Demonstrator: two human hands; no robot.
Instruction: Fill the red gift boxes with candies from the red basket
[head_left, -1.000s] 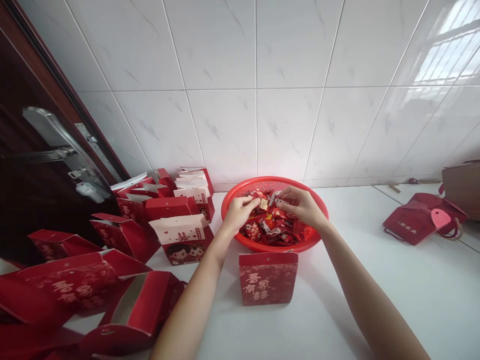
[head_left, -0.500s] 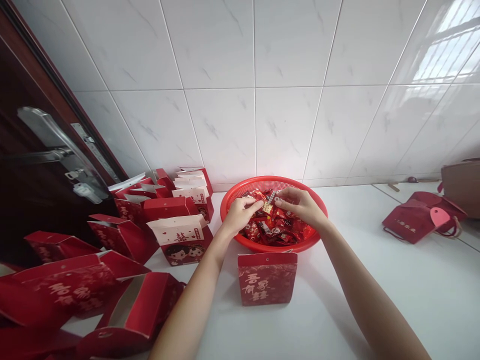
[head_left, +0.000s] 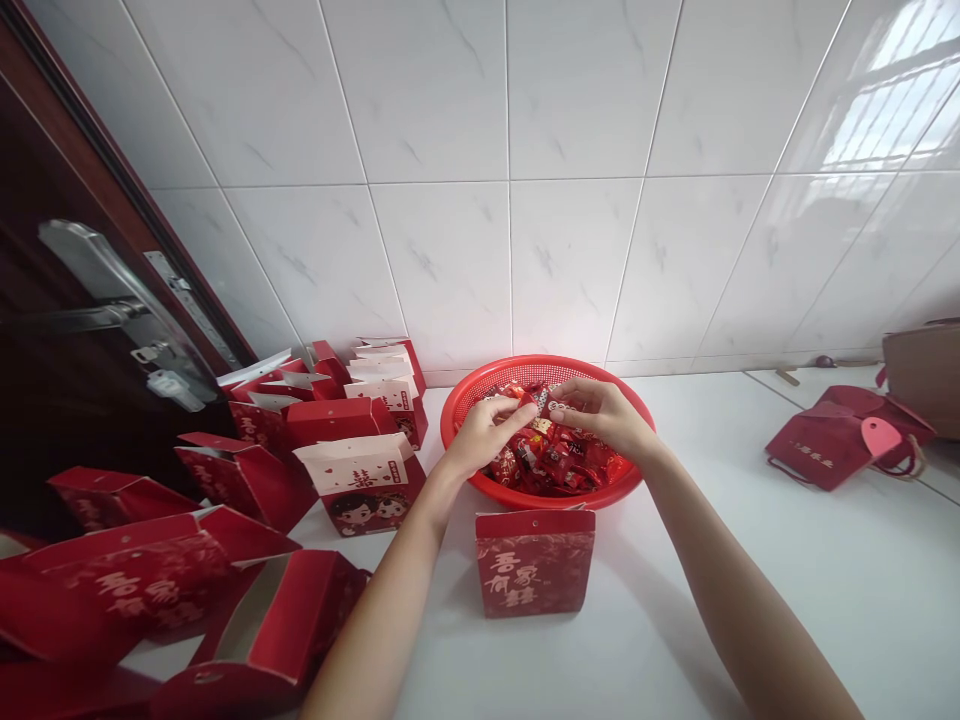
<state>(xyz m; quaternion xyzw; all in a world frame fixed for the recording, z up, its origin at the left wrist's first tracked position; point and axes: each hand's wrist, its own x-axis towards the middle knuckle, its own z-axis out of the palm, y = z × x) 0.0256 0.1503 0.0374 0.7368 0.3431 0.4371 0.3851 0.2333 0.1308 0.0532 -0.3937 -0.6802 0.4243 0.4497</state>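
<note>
A red plastic basket [head_left: 556, 499] full of wrapped candies [head_left: 559, 465] stands against the tiled wall. My left hand [head_left: 487, 432] is over its left part, thumb and fingers pinched on a small red-wrapped candy [head_left: 529, 399]. Across from it, my right hand [head_left: 606, 414] curls its fingers above the candies, and a light-patterned wrapper shows at its fingertips. The fingers partly cover what each hand holds. Directly in front of the basket, a red paper gift box [head_left: 535, 566] with pale lettering stands upright between my forearms.
Several red gift boxes [head_left: 251, 475] crowd the left side, some with open tops. One box [head_left: 367, 485] shows cartoon faces. A dark door with a metal handle [head_left: 112, 315] borders them. At right lie a red bag [head_left: 829, 440] and a cardboard box [head_left: 926, 385] on the white tabletop [head_left: 720, 480].
My left fingertips have shifted slightly right, and a red wrapper now shows at them. My right hand stays nearly in place over the candies. The boxes have not moved.
</note>
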